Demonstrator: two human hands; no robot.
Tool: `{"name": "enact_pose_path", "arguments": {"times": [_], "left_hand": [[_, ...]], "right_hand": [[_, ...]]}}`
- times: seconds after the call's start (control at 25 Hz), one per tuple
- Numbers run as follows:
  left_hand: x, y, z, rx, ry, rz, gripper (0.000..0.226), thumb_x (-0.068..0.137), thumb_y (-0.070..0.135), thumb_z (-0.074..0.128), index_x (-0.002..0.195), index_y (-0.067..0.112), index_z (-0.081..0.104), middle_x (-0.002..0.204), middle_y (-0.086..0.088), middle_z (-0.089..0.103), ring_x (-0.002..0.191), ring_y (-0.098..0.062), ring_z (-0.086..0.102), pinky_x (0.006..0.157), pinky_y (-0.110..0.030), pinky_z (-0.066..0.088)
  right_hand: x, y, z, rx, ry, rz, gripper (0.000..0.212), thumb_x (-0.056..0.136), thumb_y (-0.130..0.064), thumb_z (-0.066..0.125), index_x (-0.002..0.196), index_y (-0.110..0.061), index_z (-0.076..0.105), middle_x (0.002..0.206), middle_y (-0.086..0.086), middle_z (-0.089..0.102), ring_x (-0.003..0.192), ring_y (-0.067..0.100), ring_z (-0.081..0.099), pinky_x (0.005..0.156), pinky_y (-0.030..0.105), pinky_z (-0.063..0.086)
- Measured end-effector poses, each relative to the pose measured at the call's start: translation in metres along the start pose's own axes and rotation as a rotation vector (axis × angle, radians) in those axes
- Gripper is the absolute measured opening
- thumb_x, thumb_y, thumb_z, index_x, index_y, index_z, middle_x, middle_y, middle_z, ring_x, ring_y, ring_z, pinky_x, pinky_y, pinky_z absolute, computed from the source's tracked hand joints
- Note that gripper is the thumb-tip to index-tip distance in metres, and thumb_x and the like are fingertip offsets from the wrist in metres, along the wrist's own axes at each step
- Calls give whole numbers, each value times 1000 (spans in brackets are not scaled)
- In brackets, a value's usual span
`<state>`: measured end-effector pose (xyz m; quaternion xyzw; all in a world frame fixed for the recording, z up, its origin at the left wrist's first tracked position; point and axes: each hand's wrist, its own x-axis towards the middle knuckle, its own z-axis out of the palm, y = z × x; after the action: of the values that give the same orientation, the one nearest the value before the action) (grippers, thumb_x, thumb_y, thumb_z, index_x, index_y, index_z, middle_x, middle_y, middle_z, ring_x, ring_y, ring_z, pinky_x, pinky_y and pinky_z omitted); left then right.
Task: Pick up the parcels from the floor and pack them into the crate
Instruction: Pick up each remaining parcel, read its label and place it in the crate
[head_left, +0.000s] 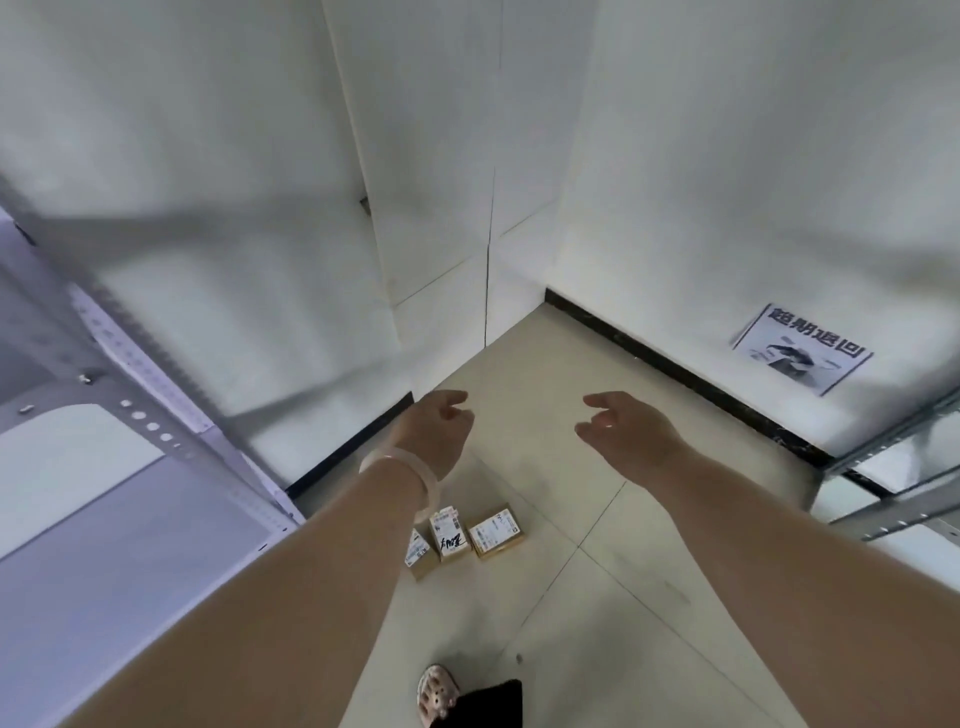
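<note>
3 small brown cardboard parcels (449, 534) with white labels lie close together on the beige tiled floor (597, 597), just ahead of the pink perforated clog (436, 693). They look light and stiff, so a grip across opposite sides should suit each. No crate is in view, so its contents cannot be told. Farther ahead of the clog, the left hand (439, 421) and right hand (623, 426) hover with loosely spread fingers, holding nothing.

Three parcels (470, 538) below the left hand (436, 428): matt brown cardboard with white paper labels. Floor (597, 597) beneath both hands: smooth beige tile, faint sheen. Bracelet (415, 478) at the left wrist: pale, translucent, glossy. Shelving (140, 410) left of the left hand: grey perforated metal, dull finish. Sheet (802, 348) on the wall (727, 156) right of the right hand (628, 428): printed white paper, matt
</note>
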<state>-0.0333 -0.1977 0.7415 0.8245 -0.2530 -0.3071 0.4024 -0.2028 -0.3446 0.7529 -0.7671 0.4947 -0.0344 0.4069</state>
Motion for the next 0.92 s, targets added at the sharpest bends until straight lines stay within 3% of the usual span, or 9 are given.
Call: {"name": "enact_pose_path", "arguments": {"times": [0.16, 0.24, 0.32, 0.4, 0.52, 0.68, 0.8, 0.92], "left_hand": [[72, -34, 25, -6, -30, -84, 33, 94, 25, 50, 126, 26, 55, 83, 14, 61, 65, -9, 56, 63, -21, 47], [104, -60, 47, 3, -52, -161, 32, 93, 25, 50, 124, 28, 56, 93, 8, 65, 77, -13, 59, 72, -25, 48], [130, -89, 70, 8, -76, -220, 31, 93, 23, 52, 124, 27, 57, 110, 2, 66, 92, -13, 59, 79, -20, 42], [156, -121, 97, -2, -90, -274, 31, 93, 20, 54, 124, 23, 56, 116, 1, 62, 97, -13, 57, 80, -15, 38], [199, -184, 151, 51, -78, -354, 34, 92, 23, 56, 126, 24, 56, 121, -1, 59, 101, -16, 58, 90, -28, 45], [252, -276, 221, 146, -109, -405, 36, 92, 21, 56, 128, 25, 55, 120, 1, 60, 90, -11, 56, 88, -26, 43], [283, -357, 280, 157, -143, -452, 39, 93, 22, 56, 131, 27, 52, 128, 2, 55, 101, -16, 56, 93, -31, 45], [307, -440, 334, 256, -164, -455, 41, 92, 26, 56, 132, 32, 50, 133, 2, 51, 107, -16, 55, 99, -35, 45]], "right_hand": [[70, 15, 29, -87, -44, 24, 40, 88, -31, 61, 126, -32, 54, 114, -9, 57, 99, 11, 53, 88, 30, 47], [102, 39, 46, -90, -81, 87, 39, 88, -32, 61, 126, -34, 54, 118, -9, 58, 99, 10, 53, 80, 26, 46], [133, 66, 64, -59, -103, 165, 38, 88, -32, 61, 126, -33, 54, 119, -8, 59, 99, 12, 54, 72, 24, 43], [169, 97, 86, -26, -122, 216, 39, 88, -31, 61, 126, -34, 53, 120, -8, 59, 99, 11, 55, 72, 24, 42], [232, 155, 136, -50, -203, 249, 41, 90, -30, 59, 129, -37, 51, 123, -10, 57, 102, 9, 56, 77, 25, 44], [302, 242, 209, -122, -303, 273, 43, 91, -29, 57, 133, -35, 48, 126, -8, 55, 106, 10, 57, 75, 24, 43], [341, 315, 272, -194, -355, 282, 44, 91, -30, 56, 135, -33, 47, 128, -7, 55, 108, 10, 57, 83, 23, 42], [372, 380, 338, -184, -366, 317, 47, 90, -32, 58, 135, -35, 47, 130, -6, 54, 108, 12, 58, 89, 31, 49]]}}
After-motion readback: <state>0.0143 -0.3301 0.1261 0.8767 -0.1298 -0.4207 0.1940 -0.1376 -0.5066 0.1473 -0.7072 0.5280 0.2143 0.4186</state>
